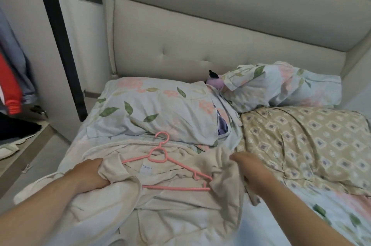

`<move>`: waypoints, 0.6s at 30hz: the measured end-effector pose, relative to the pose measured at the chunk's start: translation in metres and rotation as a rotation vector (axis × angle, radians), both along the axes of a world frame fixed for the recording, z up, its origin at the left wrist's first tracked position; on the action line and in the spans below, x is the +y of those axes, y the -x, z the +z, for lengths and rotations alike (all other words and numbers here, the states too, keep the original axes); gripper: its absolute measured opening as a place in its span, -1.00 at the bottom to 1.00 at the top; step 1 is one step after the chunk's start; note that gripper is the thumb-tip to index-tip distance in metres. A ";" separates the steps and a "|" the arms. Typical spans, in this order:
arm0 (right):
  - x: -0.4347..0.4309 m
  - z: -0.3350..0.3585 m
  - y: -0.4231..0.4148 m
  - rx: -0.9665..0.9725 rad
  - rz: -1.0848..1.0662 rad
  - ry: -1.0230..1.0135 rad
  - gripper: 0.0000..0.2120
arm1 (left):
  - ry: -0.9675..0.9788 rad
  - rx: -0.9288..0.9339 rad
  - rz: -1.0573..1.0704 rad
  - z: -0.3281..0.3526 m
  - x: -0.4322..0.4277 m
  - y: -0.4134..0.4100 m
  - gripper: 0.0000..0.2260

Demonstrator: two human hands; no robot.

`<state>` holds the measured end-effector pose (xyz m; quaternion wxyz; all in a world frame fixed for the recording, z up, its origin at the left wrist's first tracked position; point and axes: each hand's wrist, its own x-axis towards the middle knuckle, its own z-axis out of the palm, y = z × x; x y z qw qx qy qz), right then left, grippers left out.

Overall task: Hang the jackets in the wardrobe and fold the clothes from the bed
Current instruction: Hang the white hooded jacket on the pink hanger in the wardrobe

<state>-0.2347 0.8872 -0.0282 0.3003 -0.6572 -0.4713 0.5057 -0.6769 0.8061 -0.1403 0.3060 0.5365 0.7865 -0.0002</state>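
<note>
Through the head camera we see the cream jacket [170,195] spread open on the near half of the bed [271,215]. The pink hanger [160,158] lies on its collar area, hook pointing toward the floral pillow [152,109]. Our left hand [90,173] has its fingers curled into the jacket's left front panel. Our right hand [247,167] is blurred, but its fingers seem to pinch the opposite panel. We judge the step goes best by drawing each shoulder over a hanger arm in turn, keeping the collar centred under the hook before lifting. The patterned blanket [301,145] crowds the right side and the pillow sits just beyond the hook. The bed's left edge runs near our left forearm, with the wardrobe [38,137] and its hanging garments [12,77] beyond.
</note>
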 end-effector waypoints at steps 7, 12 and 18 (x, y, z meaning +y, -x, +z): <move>-0.048 0.017 0.079 0.396 0.214 -0.014 -0.91 | -0.093 -0.025 0.106 -0.010 -0.009 -0.001 -0.36; -0.092 -0.046 0.123 -0.294 0.926 0.000 -0.78 | -0.224 -0.186 0.197 0.006 -0.034 -0.012 -0.51; -0.077 -0.055 0.102 -0.311 0.505 -0.273 -0.75 | -0.416 -0.170 0.453 0.017 -0.044 -0.014 -0.36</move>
